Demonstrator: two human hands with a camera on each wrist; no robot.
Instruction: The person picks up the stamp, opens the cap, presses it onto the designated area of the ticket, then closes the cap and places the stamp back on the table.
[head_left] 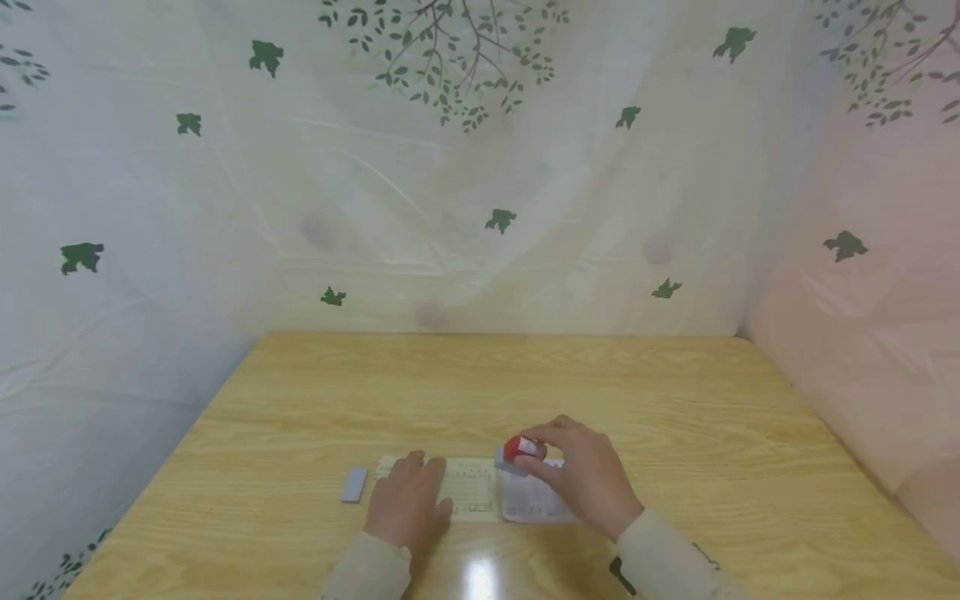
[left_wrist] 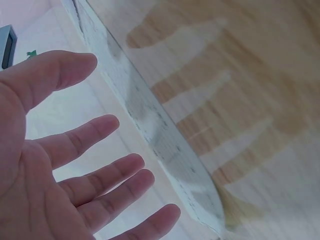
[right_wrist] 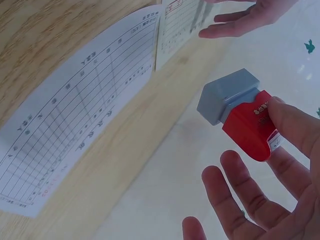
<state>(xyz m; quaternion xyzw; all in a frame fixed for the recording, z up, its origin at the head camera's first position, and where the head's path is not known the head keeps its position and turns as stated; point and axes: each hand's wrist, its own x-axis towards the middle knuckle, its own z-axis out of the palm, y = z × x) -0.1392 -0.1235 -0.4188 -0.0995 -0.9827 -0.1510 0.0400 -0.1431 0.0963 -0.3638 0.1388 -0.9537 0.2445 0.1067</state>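
Observation:
My right hand (head_left: pixel 596 483) pinches a red and grey hand stamp (right_wrist: pixel 245 120) between thumb and fingers. The stamp is raised over the top of a white ruled form (right_wrist: pixel 85 105), its grey block pointing away from the palm. The other fingers of that hand curve loosely, apart from the stamp. My left hand (head_left: pixel 408 500) is over the left part of a pale yellow form (head_left: pixel 472 487), fingers spread and holding nothing. In the left wrist view its palm and fingers (left_wrist: pixel 75 145) show beside the paper strip (left_wrist: pixel 150 120); contact is hard to judge.
A small grey flat block (head_left: pixel 354 484) lies on the wooden table (head_left: pixel 480 392) left of the yellow form. The two forms lie side by side. Behind the table hangs a pale curtain (head_left: pixel 420 250) with green leaf and bird prints.

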